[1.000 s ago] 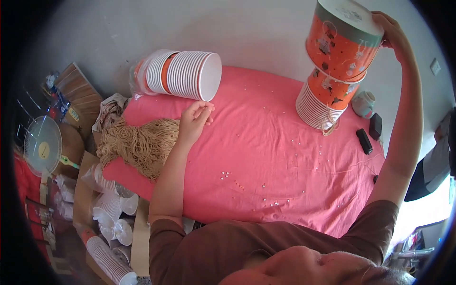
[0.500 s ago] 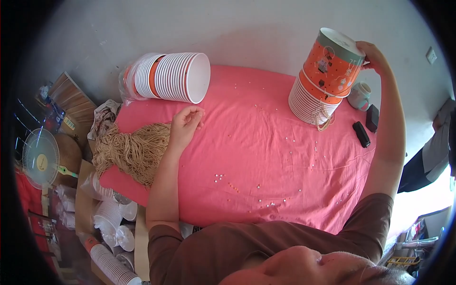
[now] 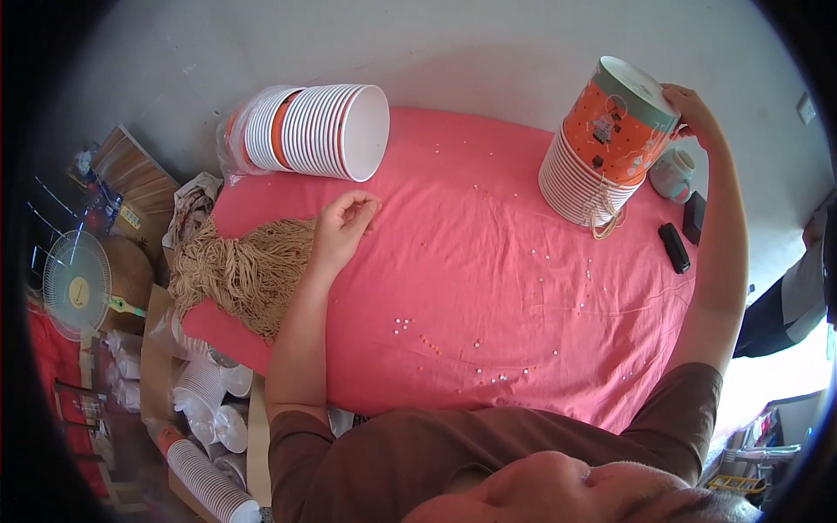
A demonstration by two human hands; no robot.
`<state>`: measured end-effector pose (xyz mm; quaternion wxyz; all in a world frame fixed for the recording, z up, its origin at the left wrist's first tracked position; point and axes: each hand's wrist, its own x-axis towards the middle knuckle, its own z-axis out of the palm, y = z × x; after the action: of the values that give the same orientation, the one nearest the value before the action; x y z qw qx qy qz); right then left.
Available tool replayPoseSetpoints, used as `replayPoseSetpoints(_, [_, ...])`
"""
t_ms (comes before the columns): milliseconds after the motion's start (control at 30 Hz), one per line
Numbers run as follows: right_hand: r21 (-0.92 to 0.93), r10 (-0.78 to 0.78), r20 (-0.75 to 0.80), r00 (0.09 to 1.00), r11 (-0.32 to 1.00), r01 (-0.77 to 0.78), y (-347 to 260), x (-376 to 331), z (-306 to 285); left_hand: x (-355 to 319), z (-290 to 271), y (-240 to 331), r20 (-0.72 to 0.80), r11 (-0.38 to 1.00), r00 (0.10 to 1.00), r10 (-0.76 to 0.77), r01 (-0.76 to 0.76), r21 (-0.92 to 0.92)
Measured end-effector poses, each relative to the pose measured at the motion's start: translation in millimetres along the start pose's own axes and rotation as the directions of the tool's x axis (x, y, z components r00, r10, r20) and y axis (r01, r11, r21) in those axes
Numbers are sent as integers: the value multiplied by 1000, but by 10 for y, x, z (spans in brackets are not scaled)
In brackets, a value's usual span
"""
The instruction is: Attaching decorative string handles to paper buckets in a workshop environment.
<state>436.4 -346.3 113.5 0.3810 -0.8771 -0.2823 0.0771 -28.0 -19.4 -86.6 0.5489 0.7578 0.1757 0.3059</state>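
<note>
At the back right, my right hand [image 3: 691, 113] grips the bottom edge of an upside-down orange paper bucket [image 3: 610, 126] with a grey-green band and cartoon figures. The bucket sits over a stack of nested white-rimmed buckets [image 3: 575, 187], and a loop of beige cord [image 3: 603, 209] hangs down its side. My left hand [image 3: 346, 222] hovers over the pink cloth with its fingers curled together, and nothing shows between them. Close by, a thick bundle of beige cords [image 3: 248, 266] lies to its left.
Behind my left hand another bucket stack [image 3: 314, 135] lies on its side, partly in clear plastic. Small white and orange bits dot the pink cloth [image 3: 453, 288]. A mug [image 3: 671, 179] and a black object [image 3: 674, 247] are at the right. Left below stands a cardboard box [image 3: 157, 375] of cups.
The orange bucket has slid down over the stack, hiding the orange band that showed beneath it. My right hand came down with it; my left hand has hardly moved.
</note>
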Motion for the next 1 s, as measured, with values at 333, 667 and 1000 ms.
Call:
replayPoseSetpoints(333, [-60, 57, -30, 998, 996, -59, -63, -42, 60, 16, -7, 9, -8, 1000, 1000, 8, -8, -2])
replayPoseSetpoints(667, [-29, -409, -469, 783, 893, 448, 384, 207, -10, 65, -85, -66, -251, 980, 956, 149, -176, -90])
replayPoseSetpoints(1000, [-420, -946, -127, 299, 325, 847, -1208, -1018, 1911, 93, -356, -151, -357, 846, 833, 422, -220, 486])
